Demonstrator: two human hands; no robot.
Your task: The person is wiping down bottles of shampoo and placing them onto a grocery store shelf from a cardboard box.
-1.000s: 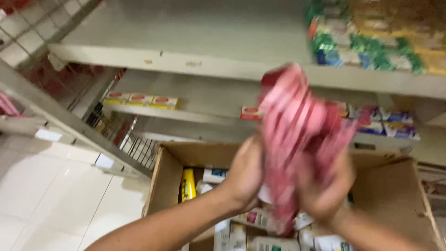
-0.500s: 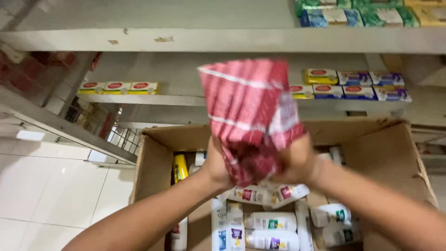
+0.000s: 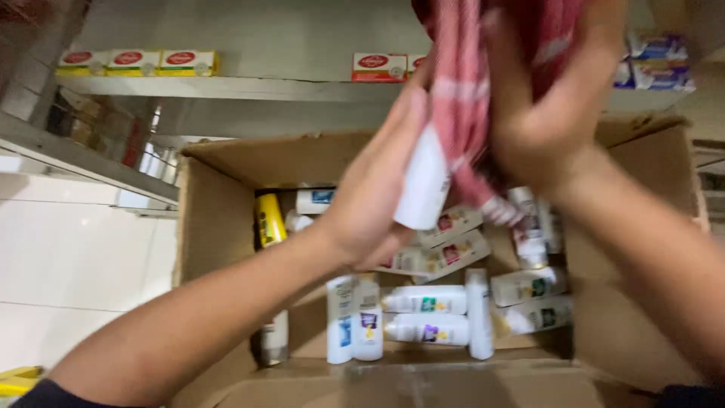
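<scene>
The step in hand looks like wiping: a white bottle is being rubbed with a red checked cloth above an open cardboard box.

On the left, small yellow and red soap boxes sit in a row on a shelf. Below, the cardboard box holds many white bottles lying flat and one yellow bottle near its back left corner.

The left hand is raised over the box, fingers curled loosely round the white bottle, gripping it from the left with the bottle's lower end showing. The bottle's upper part is hidden inside the cloth. Just to its right, the right hand is closed over the bunched cloth, pressing it against the bottle, so the two hands nearly meet.

By my judgement, the next move calls for a firm hold with the left hand while the right draws the cloth along the bottle, keeping it above the box.
</scene>
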